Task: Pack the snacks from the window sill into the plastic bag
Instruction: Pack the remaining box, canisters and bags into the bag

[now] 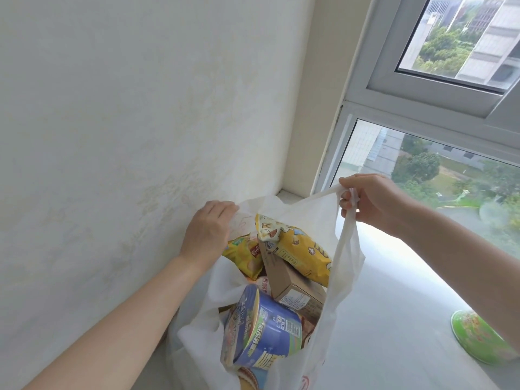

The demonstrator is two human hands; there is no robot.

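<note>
A white plastic bag [344, 266] stands open on the window sill [399, 305]. My right hand [371, 201] grips its right handle and lifts it. My left hand [209, 229] holds the bag's left rim near the wall. Inside the bag lie a blue instant noodle cup [267, 330] on its side, a brown cardboard box [292, 288], a yellow cartoon snack packet [298, 249] and a yellow-green snack packet [244, 257]. A green noodle bowl [475, 339] sits on the sill to the right, partly behind my right forearm.
A pale wall [126, 122] stands close on the left of the bag. The window frame [349, 130] and glass rise behind the sill. The sill stretches to the right between the bag and the green bowl.
</note>
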